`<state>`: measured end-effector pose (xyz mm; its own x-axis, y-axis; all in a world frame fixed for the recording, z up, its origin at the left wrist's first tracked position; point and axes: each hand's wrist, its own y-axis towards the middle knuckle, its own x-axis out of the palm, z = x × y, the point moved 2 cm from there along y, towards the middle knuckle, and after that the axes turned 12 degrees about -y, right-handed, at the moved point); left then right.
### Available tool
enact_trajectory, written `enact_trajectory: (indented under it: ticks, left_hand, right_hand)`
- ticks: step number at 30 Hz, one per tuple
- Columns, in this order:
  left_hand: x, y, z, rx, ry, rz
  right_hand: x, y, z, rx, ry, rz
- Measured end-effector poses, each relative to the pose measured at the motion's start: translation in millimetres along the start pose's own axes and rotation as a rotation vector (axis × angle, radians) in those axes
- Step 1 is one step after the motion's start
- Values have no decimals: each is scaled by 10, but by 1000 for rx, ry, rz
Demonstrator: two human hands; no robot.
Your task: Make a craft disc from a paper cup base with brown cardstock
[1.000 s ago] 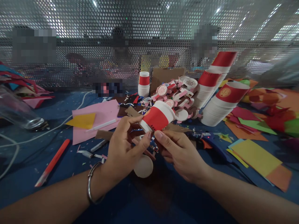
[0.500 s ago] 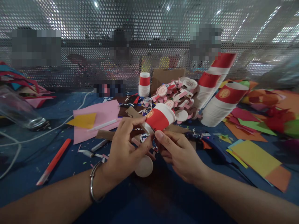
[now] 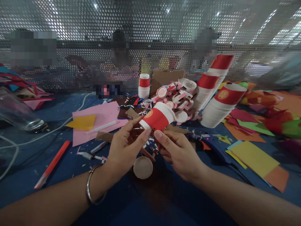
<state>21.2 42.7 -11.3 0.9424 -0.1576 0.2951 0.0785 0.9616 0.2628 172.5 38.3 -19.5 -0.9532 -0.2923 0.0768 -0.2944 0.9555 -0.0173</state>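
A red and white paper cup (image 3: 158, 116) lies tilted on its side in mid-air, rim pointing right and away. My left hand (image 3: 124, 147), with a metal bangle on the wrist, pinches the cup's base from the left with thumb and fingers. My right hand (image 3: 176, 150) grips the same base from below and the right, thumb against the cup. A round beige paper disc (image 3: 143, 167) lies on the blue table just under my hands.
Leaning stacks of red and white cups (image 3: 219, 103) stand at right beside a heap of cut cup pieces (image 3: 178, 94). Coloured paper sheets (image 3: 256, 157) lie right, pink paper (image 3: 101, 121) and a red pen (image 3: 53, 163) left. A glass jar (image 3: 18, 114) lies far left.
Both hands have shifted slightly up and apart while holding the cup. The cup has turned a little, and the beige disc under the hands shows more fully.
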Motion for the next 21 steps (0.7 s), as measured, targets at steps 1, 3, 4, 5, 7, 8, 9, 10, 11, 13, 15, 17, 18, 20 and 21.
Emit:
enact_trajectory:
  ticks: [1, 3, 4, 5, 7, 8, 9, 10, 11, 13, 15, 17, 18, 20, 21]
  left_hand:
    - [4, -7, 17, 2, 10, -11]
    - [15, -25, 60, 32, 47, -31]
    - [20, -33, 84, 65, 82, -32]
    - [24, -41, 106, 103, 123, -28]
    - [22, -47, 132, 150, 194, -22]
    - [16, -46, 134, 155, 220, -24]
    - [6, -41, 133, 161, 243, -26]
    - [-6, -34, 130, 176, 268, -28]
    - [-20, -26, 126, 197, 299, -27]
    - [-47, -11, 118, 245, 362, -22]
    - [-65, -3, 106, 270, 401, -27]
    - [-73, -5, 93, 271, 404, -43]
    - [-74, -10, 88, 271, 410, -53]
    - [-74, -23, 80, 271, 433, -63]
    - [-75, -30, 76, 271, 444, -63]
  right_hand:
    - [-2, -4, 0, -6, -9, -1]
    - [-8, -17, -5, -25, -37, -5]
    - [-11, -24, -8, -38, -50, -11]
    - [-14, -32, -12, -54, -60, -19]
    - [-19, -44, -17, -86, -67, -35]
    - [-21, -48, -18, -97, -69, -40]
    - [-22, -49, -19, -104, -72, -43]
    - [-21, -49, -18, -108, -74, -43]
    - [-20, -48, -17, -107, -78, -43]
    - [-15, -40, -13, -97, -77, -36]
    - [-8, -31, -8, -82, -60, -30]
    - [-2, -24, -3, -66, -39, -24]
    - [0, -24, 0, -60, -28, -22]
    - [2, -29, 5, -49, -14, -21]
    - [2, -35, 8, -45, -8, -22]
